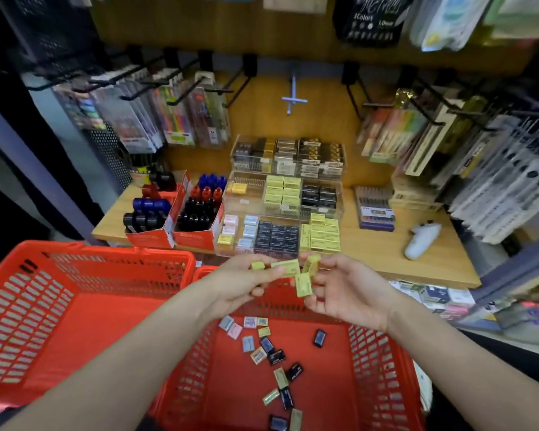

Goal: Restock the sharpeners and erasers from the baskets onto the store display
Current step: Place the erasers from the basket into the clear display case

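1. The fingers [273,272] of the left hand [243,284] are pinching two yellow erasers [285,267]; the right hand [339,287] is curling around two more, all above the right basket [383,353], just short of the acrylic display [280,225] on the desk [417,259].
2. Risk, as I judge it: several small blocks are sitting in loose pinches, so one may be slipping back into the basket.
3. The lowest eraser is standing roughly upright, with its long axis vertical; the left hand's larger one is lying crosswise, pointing left to right.
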